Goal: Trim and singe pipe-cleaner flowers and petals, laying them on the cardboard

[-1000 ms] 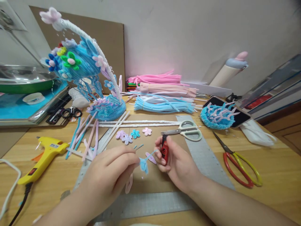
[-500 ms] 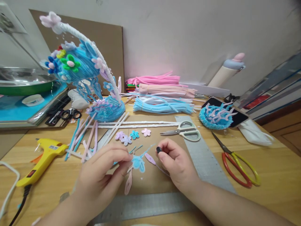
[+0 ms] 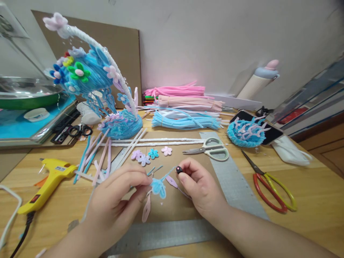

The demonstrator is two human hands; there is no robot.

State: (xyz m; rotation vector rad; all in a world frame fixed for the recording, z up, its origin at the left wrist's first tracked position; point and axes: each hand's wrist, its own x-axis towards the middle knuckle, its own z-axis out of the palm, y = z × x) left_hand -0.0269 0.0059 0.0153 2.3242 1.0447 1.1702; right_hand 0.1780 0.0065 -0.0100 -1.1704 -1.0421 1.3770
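My left hand (image 3: 118,195) is closed, pinching a light blue fuzzy pipe-cleaner flower (image 3: 158,187) by its left side. A thin blue stem (image 3: 168,172) runs from the flower up to the fingertips of my right hand (image 3: 200,186), which are pressed together. At those fingertips shows a small black spot with a pinkish centre (image 3: 178,170); I cannot tell whether it is a held piece or a nail. Below the left fingers is a pale pink pipe-cleaner loop (image 3: 146,208). Beside the right hand a lilac loop (image 3: 171,181) trails a thin stem.
Several small flowers (image 3: 144,159) lie on the cardboard (image 3: 185,211), near grey-handled scissors (image 3: 216,148). A yellow glue gun (image 3: 49,182) is at left, red-and-yellow scissors (image 3: 272,191) at right. Behind stand a blue flower ornament (image 3: 122,125) and pipe-cleaner bundles (image 3: 185,120).
My right fingertips have shifted slightly left and turned, bringing the black spot against the stem's end. The blue flower stays in my left hand.
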